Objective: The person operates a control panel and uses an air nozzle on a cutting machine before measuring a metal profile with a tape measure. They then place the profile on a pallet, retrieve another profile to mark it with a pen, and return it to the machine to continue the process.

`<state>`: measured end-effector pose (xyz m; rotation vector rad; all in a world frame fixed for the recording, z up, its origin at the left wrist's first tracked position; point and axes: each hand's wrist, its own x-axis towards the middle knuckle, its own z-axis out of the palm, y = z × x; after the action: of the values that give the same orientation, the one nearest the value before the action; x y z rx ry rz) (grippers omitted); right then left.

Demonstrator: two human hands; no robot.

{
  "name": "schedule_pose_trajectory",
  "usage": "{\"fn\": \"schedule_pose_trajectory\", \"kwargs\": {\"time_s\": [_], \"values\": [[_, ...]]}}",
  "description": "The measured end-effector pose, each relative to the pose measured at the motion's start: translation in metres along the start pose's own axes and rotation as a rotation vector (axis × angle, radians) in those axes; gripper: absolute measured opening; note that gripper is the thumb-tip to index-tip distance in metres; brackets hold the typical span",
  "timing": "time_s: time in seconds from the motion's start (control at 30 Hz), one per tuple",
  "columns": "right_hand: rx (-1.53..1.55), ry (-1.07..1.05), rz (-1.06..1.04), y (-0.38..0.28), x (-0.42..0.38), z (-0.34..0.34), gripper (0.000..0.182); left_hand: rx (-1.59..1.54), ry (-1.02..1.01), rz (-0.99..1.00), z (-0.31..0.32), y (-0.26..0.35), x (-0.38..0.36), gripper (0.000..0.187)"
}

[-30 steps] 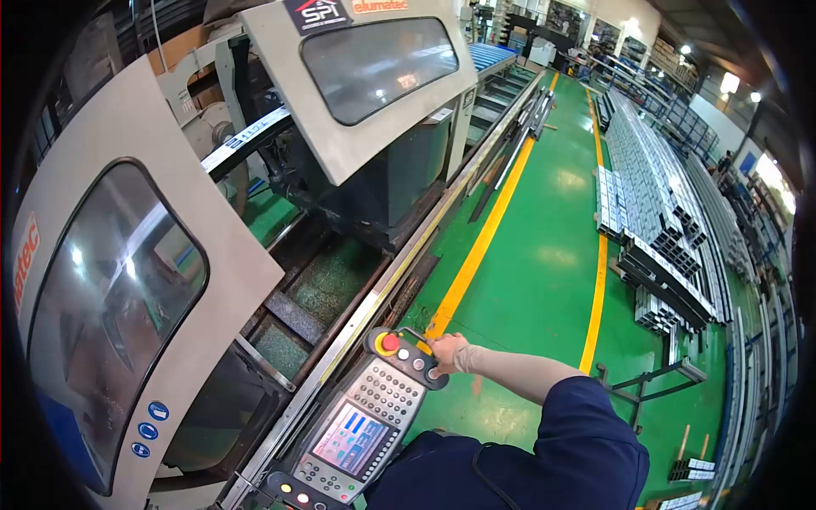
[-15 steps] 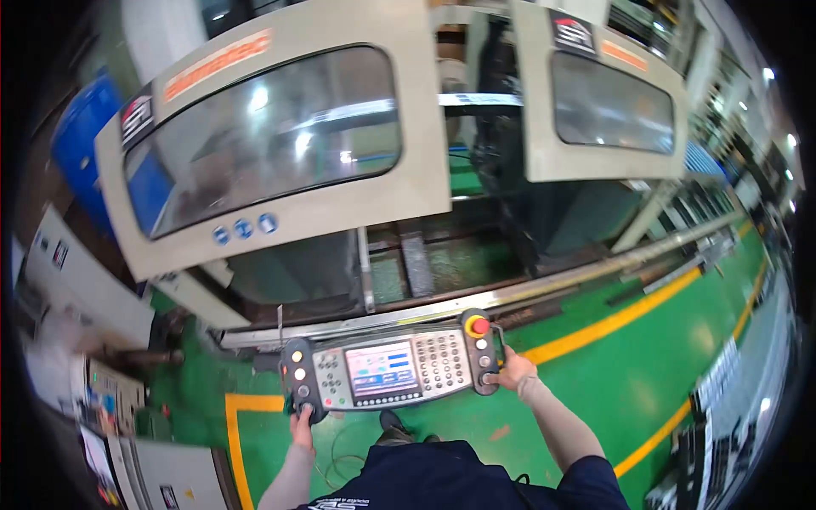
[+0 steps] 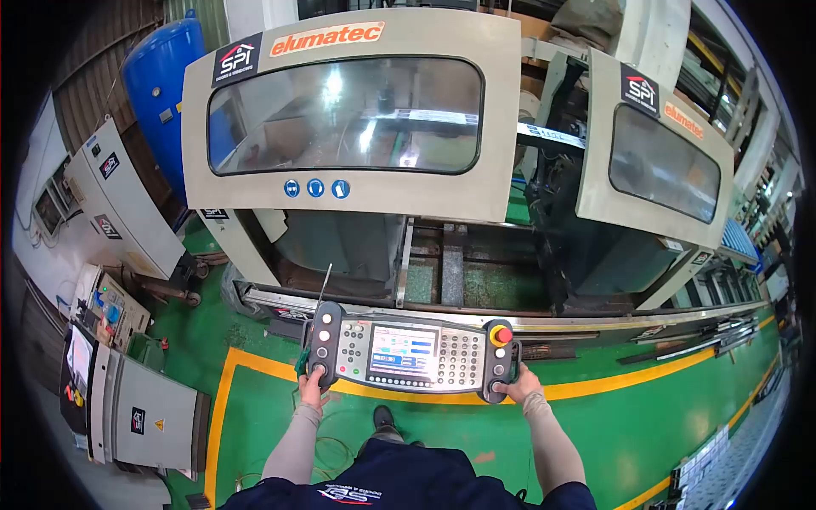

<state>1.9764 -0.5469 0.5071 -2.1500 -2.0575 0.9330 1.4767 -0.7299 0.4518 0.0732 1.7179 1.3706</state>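
Note:
A control pendant [image 3: 405,352] with a lit screen [image 3: 403,349], a keypad and a red and yellow stop button [image 3: 501,335] is held level in front of my body. My left hand [image 3: 313,388] grips its left end, thumb on a lower round button. At the right end my right hand [image 3: 520,385] is closed round the handle, with the thumb on the lowest button. Some of the fingers of both hands are hidden by the pendant. Behind it stands the large beige machine [image 3: 348,200] with windowed hoods.
On the left are a blue tank [image 3: 167,93], a grey cabinet [image 3: 127,204] and a console [image 3: 157,422]. Yellow lines [image 3: 595,388] cross the green floor [image 3: 442,425]. Metal profiles [image 3: 722,337] lie along the machine's right side. A cable [image 3: 336,463] lies near my feet.
The view has turned left and levelled, so the machine appears farther right and more of the left side shows. Both hands still hold the pendant, which now sits straighter and slightly farther right.

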Motion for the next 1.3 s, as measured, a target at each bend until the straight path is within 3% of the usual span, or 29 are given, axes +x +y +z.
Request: {"fn": "schedule_pose_trajectory", "kwargs": {"time_s": [0.73,1.17,1.2,1.3], "values": [[0.291,0.143,0.057,0.003,-0.013,0.019,0.103,0.014,0.017,0.036,-0.005,-0.008,0.009,0.076],[0.633,0.156,0.225,0.023,-0.014,0.065,0.117,0.103,-0.012,0.028,-0.007,-0.010,0.015,0.077],[0.570,0.248,0.265,0.021,-0.013,0.072,0.101,0.100,-0.011,0.030,-0.008,-0.011,0.015,0.078],[0.774,0.062,0.208,0.016,-0.026,0.062,0.076,0.099,-0.015,0.038,-0.007,-0.012,0.019,0.078]]}}
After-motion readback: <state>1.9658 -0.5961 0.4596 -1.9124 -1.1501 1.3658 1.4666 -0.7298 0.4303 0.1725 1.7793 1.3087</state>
